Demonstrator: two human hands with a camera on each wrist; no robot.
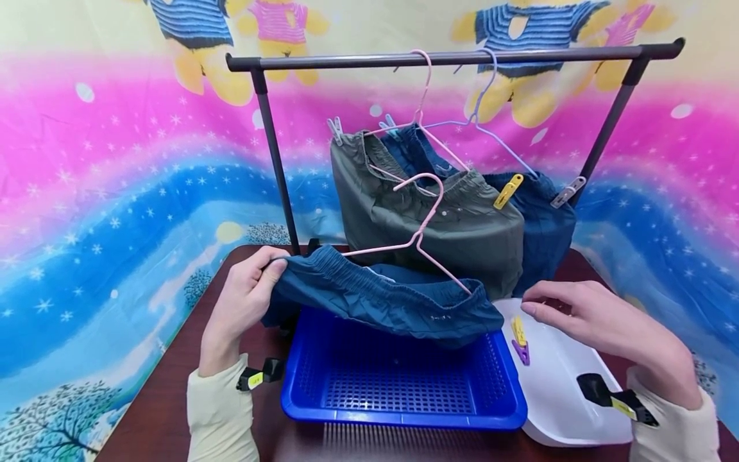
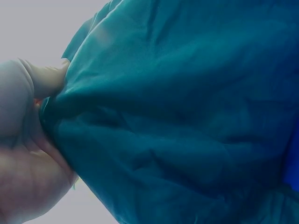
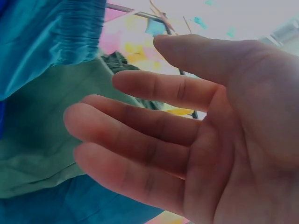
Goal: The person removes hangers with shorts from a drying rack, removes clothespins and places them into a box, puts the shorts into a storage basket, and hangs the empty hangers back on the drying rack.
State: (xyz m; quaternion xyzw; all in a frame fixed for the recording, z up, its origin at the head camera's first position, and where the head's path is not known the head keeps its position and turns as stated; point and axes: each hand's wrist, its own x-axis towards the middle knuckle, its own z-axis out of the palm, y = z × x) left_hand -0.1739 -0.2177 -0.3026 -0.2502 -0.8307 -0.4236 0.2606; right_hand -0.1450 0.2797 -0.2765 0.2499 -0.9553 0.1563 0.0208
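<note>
A pair of dark blue shorts point(image 1: 375, 298) with an elastic waistband hangs tilted over the blue basket. A pink hanger point(image 1: 423, 226) sits inside the waistband, its hook standing up free of the rack. At the waistband's left end my left hand point(image 1: 242, 301) pinches the fabric between thumb and fingers; the left wrist view shows the cloth point(image 2: 177, 102) pulled taut from that grip. My right hand point(image 1: 606, 321) is apart from the shorts, above a white tray point(image 1: 568, 398), with its fingers loosely bent and nothing in them. Beneath it lie a yellow clothespin point(image 1: 518, 332) and a purple clothespin point(image 1: 521, 353).
The blue basket point(image 1: 404, 420) stands on the dark wooden table point(image 1: 167, 398). Behind it, a black rack point(image 1: 352, 62) carries grey-green shorts point(image 1: 427, 224) on a pink hanger and blue shorts point(image 1: 548, 224) on a blue hanger, both clipped with clothespins. A patterned cloth point(image 1: 115, 192) forms the backdrop.
</note>
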